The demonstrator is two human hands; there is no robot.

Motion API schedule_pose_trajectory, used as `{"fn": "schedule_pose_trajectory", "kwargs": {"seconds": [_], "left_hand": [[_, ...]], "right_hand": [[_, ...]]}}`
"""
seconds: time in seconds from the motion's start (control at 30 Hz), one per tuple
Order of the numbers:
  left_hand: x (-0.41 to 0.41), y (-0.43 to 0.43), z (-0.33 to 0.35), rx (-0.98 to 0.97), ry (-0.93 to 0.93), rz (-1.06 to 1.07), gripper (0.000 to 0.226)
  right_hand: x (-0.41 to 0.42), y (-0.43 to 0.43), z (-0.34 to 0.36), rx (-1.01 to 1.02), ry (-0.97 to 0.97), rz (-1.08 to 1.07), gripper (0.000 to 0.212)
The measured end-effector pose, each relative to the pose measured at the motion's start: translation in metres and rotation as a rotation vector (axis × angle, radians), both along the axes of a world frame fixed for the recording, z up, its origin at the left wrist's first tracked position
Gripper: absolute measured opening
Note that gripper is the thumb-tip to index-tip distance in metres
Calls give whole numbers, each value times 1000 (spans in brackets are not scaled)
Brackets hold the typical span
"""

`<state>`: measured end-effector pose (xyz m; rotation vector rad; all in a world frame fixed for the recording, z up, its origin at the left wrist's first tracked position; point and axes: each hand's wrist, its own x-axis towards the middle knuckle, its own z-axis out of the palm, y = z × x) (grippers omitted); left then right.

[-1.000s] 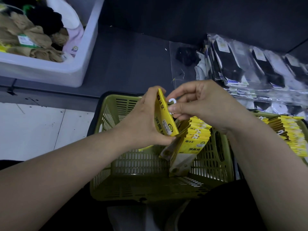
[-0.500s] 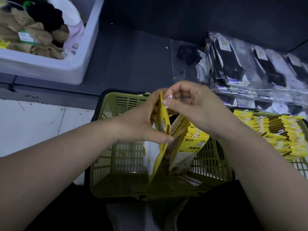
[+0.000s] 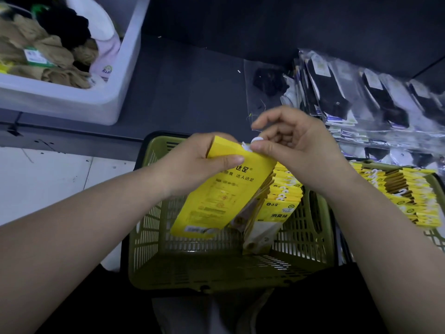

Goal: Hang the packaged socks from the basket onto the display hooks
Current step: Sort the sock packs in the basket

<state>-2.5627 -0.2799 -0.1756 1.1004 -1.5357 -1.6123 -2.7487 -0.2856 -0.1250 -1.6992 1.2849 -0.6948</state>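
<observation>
— Where's the pack you're working on?

— I've got one yellow sock pack [image 3: 224, 196] up over the green basket [image 3: 144, 213]. It is tilted, with its top toward the basket's far edge and its lower end hanging above the middle. My left grip [image 3: 192, 162] is curled round the upper part, thumb laid across the printed face.

— And the other side?

— My right grip [image 3: 296, 145] pinches the white hook tab [image 3: 255, 141] at the pack's top corner. The thumb is pressed on it, but I cannot tell which finger meets it from behind. The forefinger is bent and lifted clear above.

— What's in the basket?

— A row of yellow packs [image 3: 281, 208] stands against the right wall, just beside the one I'm holding. A second basket [image 3: 437, 189], off to the right of the green one, carries stacked yellow packs [image 3: 409, 196] of the same kind.

— And past the basket?

— A dark shelf [image 3: 187, 88] runs along its far edge. At the shelf's left end there's a white bin [image 3: 125, 75] of loose beige and black socks. At the right end lies a fan of clear-wrapped black sock packs [image 3: 337, 92].
</observation>
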Motion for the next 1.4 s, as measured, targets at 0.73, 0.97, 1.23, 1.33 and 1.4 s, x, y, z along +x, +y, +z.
{"fn": "schedule_pose_trajectory", "kwargs": {"seconds": [0.73, 0.97, 1.23, 1.33, 1.4], "left_hand": [[1, 2, 1, -211, -228, 21, 12], [2, -4, -3, -167, -224, 28, 8], [4, -3, 2, -217, -192, 59, 7], [4, -1, 2, -227, -210, 61, 10], [3, 1, 2, -229, -234, 58, 11]], "right_hand": [[-4, 4, 4, -106, 407, 189, 11], [6, 11, -16, 3, 150, 15, 11], [9, 7, -11, -101, 272, 15, 19], [10, 7, -9, -95, 325, 29, 22], [10, 7, -9, -75, 369, 39, 22]]}}
